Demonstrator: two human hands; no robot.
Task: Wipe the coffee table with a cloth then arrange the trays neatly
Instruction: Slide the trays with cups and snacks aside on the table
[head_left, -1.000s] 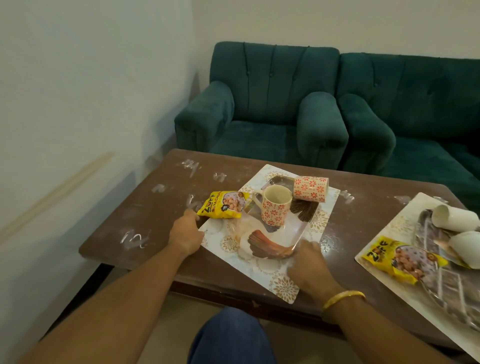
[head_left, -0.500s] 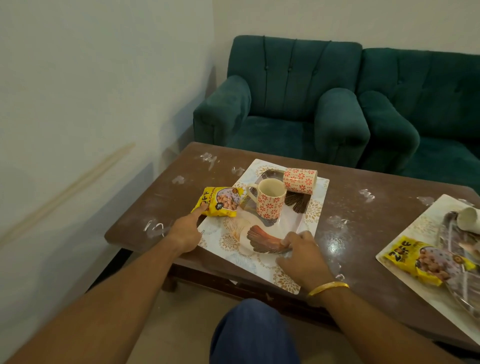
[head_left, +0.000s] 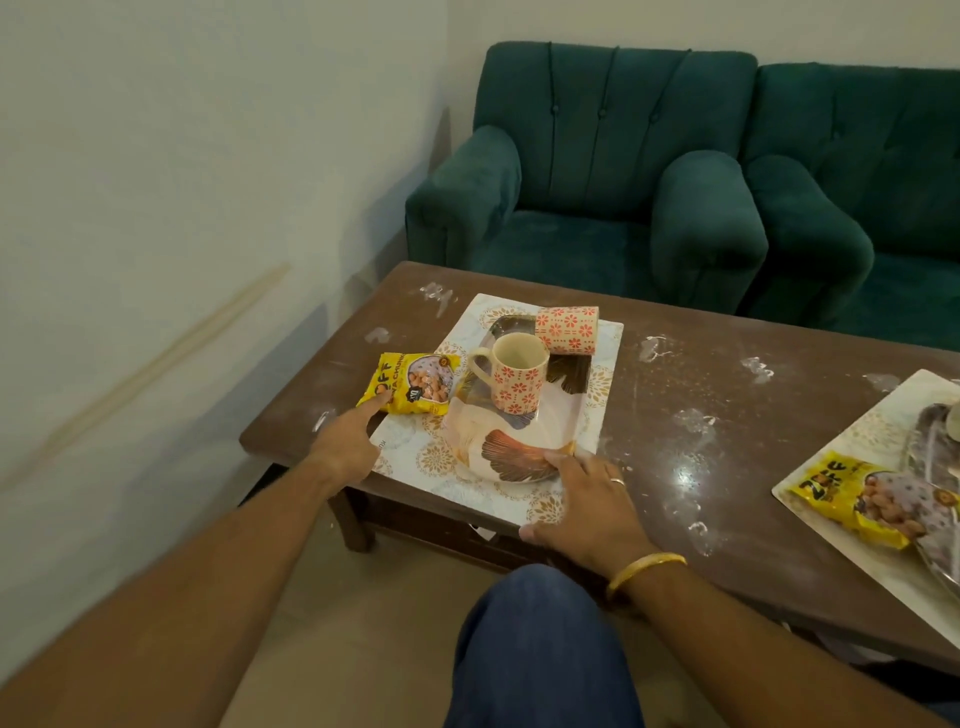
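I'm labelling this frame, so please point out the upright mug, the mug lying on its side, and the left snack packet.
upright mug (head_left: 517, 382): head view, patterned outer wall.
tipped mug (head_left: 567, 330): head view, patterned side.
snack packet (head_left: 410, 383): head view, middle of its printed face.

The second mat (head_left: 852, 452) on the right runs out of the frame, so its far and near corners are lost. The tray (head_left: 935, 431) on it shows only a sliver, and a pale thing (head_left: 953, 427) at the edge cannot be made out. The right packet (head_left: 852, 496) covers part of that mat, and its small print is too fine to read. The right hand (head_left: 587, 499) hides the near corner of the left mat (head_left: 410, 457) and part of the plate (head_left: 498, 457). The upright mug (head_left: 514, 371) blocks the plate's middle. The surface (head_left: 727, 415) is cut off at the right. The sofa (head_left: 857, 171) also leaves the frame there.
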